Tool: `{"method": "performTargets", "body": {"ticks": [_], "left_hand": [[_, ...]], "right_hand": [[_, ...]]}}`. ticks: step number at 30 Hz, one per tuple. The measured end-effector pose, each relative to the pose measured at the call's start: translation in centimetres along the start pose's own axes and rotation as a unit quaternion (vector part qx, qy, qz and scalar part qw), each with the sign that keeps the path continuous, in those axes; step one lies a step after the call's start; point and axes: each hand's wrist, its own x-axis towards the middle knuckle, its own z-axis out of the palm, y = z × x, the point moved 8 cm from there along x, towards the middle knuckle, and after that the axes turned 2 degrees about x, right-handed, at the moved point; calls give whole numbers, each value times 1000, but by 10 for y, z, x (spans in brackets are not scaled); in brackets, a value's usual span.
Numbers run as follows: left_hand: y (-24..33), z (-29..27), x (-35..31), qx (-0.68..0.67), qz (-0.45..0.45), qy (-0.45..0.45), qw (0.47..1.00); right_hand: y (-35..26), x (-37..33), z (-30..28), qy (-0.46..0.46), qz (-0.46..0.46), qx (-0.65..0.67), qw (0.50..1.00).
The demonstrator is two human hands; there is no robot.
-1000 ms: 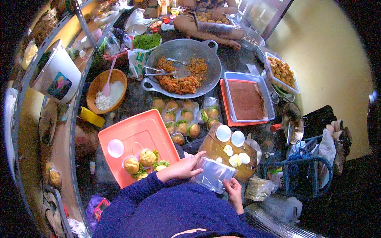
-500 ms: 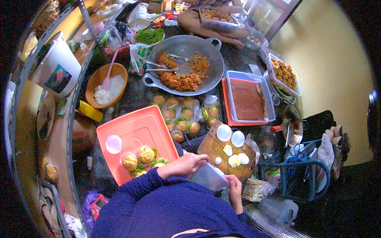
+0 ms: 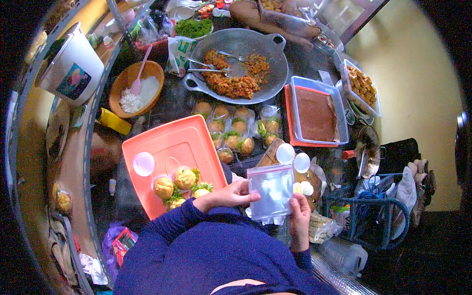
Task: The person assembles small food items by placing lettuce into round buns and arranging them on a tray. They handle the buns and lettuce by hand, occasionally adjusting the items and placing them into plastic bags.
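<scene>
Between my two hands a clear zip-lock bag [image 3: 270, 191] is held up flat, its pink-edged zip strip at the top. My left hand [image 3: 231, 194] pinches its left edge, and my right hand [image 3: 299, 219] grips the lower right edge. Behind the bag lies a wooden cutting board [image 3: 269, 153], partly covered by it, with egg pieces [image 3: 306, 188] and white paper cups [image 3: 301, 162]. Left of my hands, filled buns [image 3: 185, 178] with lettuce sit in cups on an orange lid [image 3: 172, 140], beside an empty paper cup [image 3: 143, 163].
Packed buns [image 3: 239, 126] stand in clear boxes ahead. Beyond them is a large wok [image 3: 273, 81] with orange-red filling. A brown slab fills a plastic box [image 3: 317, 115]. A bowl of flour [image 3: 118, 93] stands left, a blue basket [image 3: 364, 221] right. Another person's legs [image 3: 275, 24] show at the far side.
Both hands have lifted the zip-lock bag and turned its flat face toward me. It now hides part of the cutting board. The whole view has shifted slightly.
</scene>
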Motion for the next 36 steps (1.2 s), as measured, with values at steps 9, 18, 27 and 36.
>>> {"method": "performTargets", "body": {"ticks": [9, 18, 27, 36], "left_hand": [[12, 20, -7, 68, 28, -28, 997], [28, 2, 2, 214, 43, 95, 971], [36, 2, 8, 387, 162, 83, 904], [53, 11, 2, 317, 198, 127, 919]], "right_hand": [[10, -1, 12, 1, 11, -26, 1000], [7, -24, 16, 43, -25, 12, 999], [18, -38, 18, 55, -52, 7, 997], [28, -48, -12, 82, -60, 63, 993]]}}
